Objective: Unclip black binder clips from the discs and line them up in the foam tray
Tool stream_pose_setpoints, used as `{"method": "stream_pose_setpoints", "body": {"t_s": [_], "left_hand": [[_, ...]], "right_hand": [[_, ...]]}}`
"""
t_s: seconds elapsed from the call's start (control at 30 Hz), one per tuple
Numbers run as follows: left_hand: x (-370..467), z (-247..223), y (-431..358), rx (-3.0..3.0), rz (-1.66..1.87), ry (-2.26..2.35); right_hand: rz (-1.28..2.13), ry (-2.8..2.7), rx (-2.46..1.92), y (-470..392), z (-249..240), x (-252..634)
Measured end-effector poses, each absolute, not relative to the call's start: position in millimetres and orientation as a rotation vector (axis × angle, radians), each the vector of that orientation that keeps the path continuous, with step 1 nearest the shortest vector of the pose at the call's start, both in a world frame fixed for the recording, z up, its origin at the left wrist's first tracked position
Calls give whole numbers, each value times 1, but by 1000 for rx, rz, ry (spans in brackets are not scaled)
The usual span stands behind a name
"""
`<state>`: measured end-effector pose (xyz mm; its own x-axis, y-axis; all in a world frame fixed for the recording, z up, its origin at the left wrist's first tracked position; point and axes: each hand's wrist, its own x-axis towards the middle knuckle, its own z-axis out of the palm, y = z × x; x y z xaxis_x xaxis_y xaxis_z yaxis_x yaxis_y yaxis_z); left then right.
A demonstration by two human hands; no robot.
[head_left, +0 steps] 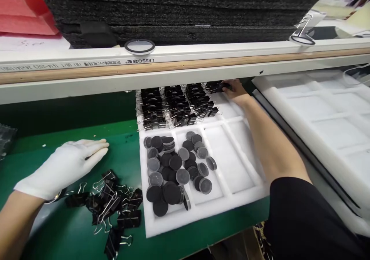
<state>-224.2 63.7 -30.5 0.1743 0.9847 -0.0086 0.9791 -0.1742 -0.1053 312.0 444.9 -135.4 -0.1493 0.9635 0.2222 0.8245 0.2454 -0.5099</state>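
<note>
My left hand [72, 159], in a white glove, rests on the green mat with its fingers stretched out together and nothing visible in them. Just below it lies a loose pile of black binder clips [108, 204] with silver wire handles. My bare right hand [235, 91] reaches to the far right of the white foam tray [208, 215], its fingers closed around a black binder clip [224, 86]. Next to it, rows of similar clips [176, 105] stand in the tray's far compartments. Round black and clear-faced discs [170, 171] fill two nearer compartments.
A white rail [179, 78] crosses above the tray's far edge. On it lies a black-rimmed round lens [140, 46]. Black foam sheets [187, 13] are stacked behind. More white foam trays [318, 113] lie to the right, and clear plastic pieces [6, 138] sit far left.
</note>
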Motion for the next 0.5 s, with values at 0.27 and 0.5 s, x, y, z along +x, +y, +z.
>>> {"method": "stream_pose_setpoints", "body": {"t_s": [0.27,0.5], "left_hand": [[-232,-37,62,-2339,169,-1979],[-211,-21,61,-2350,113,-2179]], "right_hand": [[210,-1978,-1614,438,-141,305],[120,-2031,-1527,414,-124,293]]}}
